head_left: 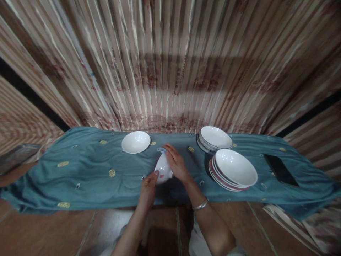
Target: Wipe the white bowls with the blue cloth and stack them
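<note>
In the middle of the table, a white bowl (163,170) with a small red mark is held tilted up, its outer side facing me. My left hand (148,187) grips its lower left edge, the thumb lying over the rim. Against its upper right side lies my right hand (174,163), fingers together over a pale bluish cloth (161,149) that pokes out at the top; most of the cloth is hidden. A shallow white dish (136,142) sits farther back on the left, apart from both hands.
On the right stand a stack of white dishes (216,137) and, nearer, a stack of white bowls (236,168) with some red edges. A black phone (281,170) lies beyond them. The teal tablecloth (90,177) has folds, and a striped curtain (165,71) hangs behind.
</note>
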{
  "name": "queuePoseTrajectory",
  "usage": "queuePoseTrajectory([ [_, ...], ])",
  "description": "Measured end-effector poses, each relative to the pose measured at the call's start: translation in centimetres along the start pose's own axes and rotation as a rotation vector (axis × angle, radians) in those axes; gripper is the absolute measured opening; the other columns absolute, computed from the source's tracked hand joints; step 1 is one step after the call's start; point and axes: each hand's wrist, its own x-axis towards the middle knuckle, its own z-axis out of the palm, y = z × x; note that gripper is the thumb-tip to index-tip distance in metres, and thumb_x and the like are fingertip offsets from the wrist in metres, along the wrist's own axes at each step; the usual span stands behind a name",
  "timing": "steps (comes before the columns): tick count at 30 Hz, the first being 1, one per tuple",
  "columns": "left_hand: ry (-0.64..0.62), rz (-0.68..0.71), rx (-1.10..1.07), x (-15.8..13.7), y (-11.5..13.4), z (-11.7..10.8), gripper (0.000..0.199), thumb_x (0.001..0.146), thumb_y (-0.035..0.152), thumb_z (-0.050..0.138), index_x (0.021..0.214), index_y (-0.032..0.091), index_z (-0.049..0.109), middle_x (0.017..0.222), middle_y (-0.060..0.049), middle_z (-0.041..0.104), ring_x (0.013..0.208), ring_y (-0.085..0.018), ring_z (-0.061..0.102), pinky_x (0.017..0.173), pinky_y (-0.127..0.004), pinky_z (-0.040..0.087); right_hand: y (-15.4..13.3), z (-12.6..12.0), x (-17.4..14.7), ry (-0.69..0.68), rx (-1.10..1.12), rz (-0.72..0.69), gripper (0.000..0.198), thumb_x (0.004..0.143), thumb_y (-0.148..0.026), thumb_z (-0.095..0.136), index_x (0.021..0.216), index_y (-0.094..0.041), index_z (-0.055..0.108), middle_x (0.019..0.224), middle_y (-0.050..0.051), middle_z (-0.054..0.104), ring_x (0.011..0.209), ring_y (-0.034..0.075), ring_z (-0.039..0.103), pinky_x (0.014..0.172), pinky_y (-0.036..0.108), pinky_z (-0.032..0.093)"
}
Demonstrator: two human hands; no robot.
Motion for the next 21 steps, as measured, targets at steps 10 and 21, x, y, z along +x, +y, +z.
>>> queuePoseTrajectory([
  [10,0.049,-0.150,-0.244,-0.7,1.7,0.1,0.037,0.060,0.039,0.081,0.083,0.011,0.071,0.083,-0.012,0.075,0.096,-0.031,0.068,0.087,-0.041,0.051,5.0,2.0,1.2,0.035,0.488,0.522,0.035,0.079,-0.048,0.053,0.093,-0.023,0.073,0.101,0.001,0.073,0.108,0.022,0.060,0.102,0.038,0.041],
  [21,0.011,-0.301,-0.649,2.4,1.2,-1.3,0.058,0.091,0.032,0.048,0.146,0.024,0.032,0.098,-0.008,0.075,0.100,-0.027,0.067,0.100,-0.049,0.042,4.3,3.6,-0.4,0.225,0.385,0.479,0.049,0.087,-0.051,0.037,0.111,-0.019,0.067,0.119,0.005,0.066,0.115,0.020,0.057,0.107,0.037,0.036],
])
